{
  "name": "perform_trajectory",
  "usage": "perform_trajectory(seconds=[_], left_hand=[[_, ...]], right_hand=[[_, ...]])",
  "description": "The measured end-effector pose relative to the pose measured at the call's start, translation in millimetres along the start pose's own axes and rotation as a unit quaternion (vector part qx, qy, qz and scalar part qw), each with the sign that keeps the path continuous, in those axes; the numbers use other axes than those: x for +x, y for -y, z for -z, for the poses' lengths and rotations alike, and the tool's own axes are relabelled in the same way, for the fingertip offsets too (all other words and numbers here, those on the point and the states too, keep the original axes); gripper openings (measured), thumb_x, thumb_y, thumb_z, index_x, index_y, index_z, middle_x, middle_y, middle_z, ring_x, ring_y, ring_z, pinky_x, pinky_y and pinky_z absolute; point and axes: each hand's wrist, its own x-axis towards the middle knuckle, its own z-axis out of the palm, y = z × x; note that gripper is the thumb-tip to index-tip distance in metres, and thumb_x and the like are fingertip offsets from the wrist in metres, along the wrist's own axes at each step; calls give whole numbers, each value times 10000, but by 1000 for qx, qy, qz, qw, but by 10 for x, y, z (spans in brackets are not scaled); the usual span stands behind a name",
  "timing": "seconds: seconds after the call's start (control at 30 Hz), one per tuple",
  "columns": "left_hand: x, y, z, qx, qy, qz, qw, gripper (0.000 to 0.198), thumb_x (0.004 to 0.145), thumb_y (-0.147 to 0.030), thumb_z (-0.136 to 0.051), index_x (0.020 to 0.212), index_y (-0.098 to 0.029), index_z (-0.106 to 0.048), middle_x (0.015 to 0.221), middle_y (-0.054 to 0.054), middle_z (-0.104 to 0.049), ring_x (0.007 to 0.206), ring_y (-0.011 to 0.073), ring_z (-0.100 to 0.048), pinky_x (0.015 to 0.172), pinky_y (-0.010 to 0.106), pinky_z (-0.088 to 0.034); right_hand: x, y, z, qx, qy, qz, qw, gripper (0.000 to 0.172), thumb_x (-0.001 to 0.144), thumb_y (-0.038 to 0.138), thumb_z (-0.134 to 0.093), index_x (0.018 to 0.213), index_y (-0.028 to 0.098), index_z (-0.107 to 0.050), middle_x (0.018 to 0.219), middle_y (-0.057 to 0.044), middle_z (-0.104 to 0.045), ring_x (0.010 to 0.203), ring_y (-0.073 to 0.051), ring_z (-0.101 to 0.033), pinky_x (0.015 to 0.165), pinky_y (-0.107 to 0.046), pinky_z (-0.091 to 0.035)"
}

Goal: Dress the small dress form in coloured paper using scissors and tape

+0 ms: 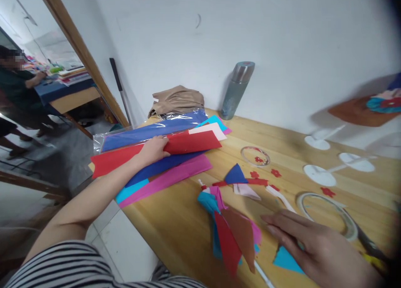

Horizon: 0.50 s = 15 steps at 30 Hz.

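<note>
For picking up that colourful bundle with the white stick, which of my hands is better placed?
Probably your right hand: it is close beside the colourful bundle, while your left hand is farther off, on the red sheet. I can't tell whether the right hand holds anything.

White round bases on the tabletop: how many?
3: a rear-left base, a front-left base and a right base. The picture's dark right edge may hide others.

right hand (316,242) blurred, its grip unclear, light-blue scrap (286,261) partly hidden beneath it, dark-blue sheet (175,161) partly under a red sheet (196,143), brown hat (354,112) cropped at right, co-worker (15,87) cropped at left, black-and-yellow tool (366,239) too blurred to identify
</note>
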Motion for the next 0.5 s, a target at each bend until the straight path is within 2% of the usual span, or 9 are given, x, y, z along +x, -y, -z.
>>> perform_trajectory(seconds=[0.07,0.13,0.2,0.27,0.33,0.4,0.47,0.5], left_hand=[[18,26,60,-5,2,-2,1000,182,899,-269,-587,983,-201,-734,1073,101,-771,1014,263,-705,842,326,-520],[35,74,148,-10,-2,-3,1000,203,914,-234,-514,860,-210,-708,942,70,-772,893,230,-702,772,309,-502],[40,122,229,-14,-11,-4,1000,229,925,-231,-473,845,-202,-686,909,64,-761,845,213,-682,757,305,-487],[39,146,267,-18,-18,-21,999,218,936,-266,-480,895,-192,-681,957,71,-755,884,212,-673,789,306,-487],[48,134,241,-3,-4,-55,998,208,923,-340,-553,983,-188,-680,1067,91,-741,998,241,-666,853,323,-492],[79,101,169,34,24,-85,996,279,887,-408,-628,1043,-180,-672,1158,123,-710,1092,284,-648,896,348,-495],[126,66,97,69,38,-97,992,295,902,-420,-609,1043,-166,-663,1187,148,-686,1108,302,-646,892,357,-496],[151,53,75,78,36,-102,991,272,932,-398,-556,1034,-169,-661,1192,147,-682,1109,300,-647,886,356,-493]], right_hand=[[-78,-32,-3,12,9,-12,1000,439,933,324,-458,1130,590,-747,997,-2,-833,869,-343,-806,667,-466,-687],[-146,-58,-10,20,-4,-17,1000,443,909,358,-470,1134,641,-725,985,18,-833,856,-360,-803,658,-477,-681],[-199,-51,-5,20,-42,-41,998,411,885,390,-495,1089,658,-730,968,20,-833,847,-375,-798,672,-485,-674],[-236,-5,39,16,-70,-73,995,369,887,423,-481,1012,641,-752,938,5,-831,846,-382,-793,680,-488,-663],[-260,56,139,14,-67,-108,992,364,920,438,-437,945,579,-772,918,-15,-826,837,-369,-792,676,-476,-646],[-279,98,284,17,-50,-140,989,327,958,415,-452,934,458,-775,921,-44,-824,790,-323,-786,686,-433,-632],[-302,104,440,8,-32,-161,986,308,986,426,-464,903,348,-750,876,-77,-811,691,-265,-755,641,-366,-600],[-316,98,509,-11,-44,-174,984,364,1004,450,-432,831,310,-719,830,-93,-794,642,-244,-726,596,-343,-567]])
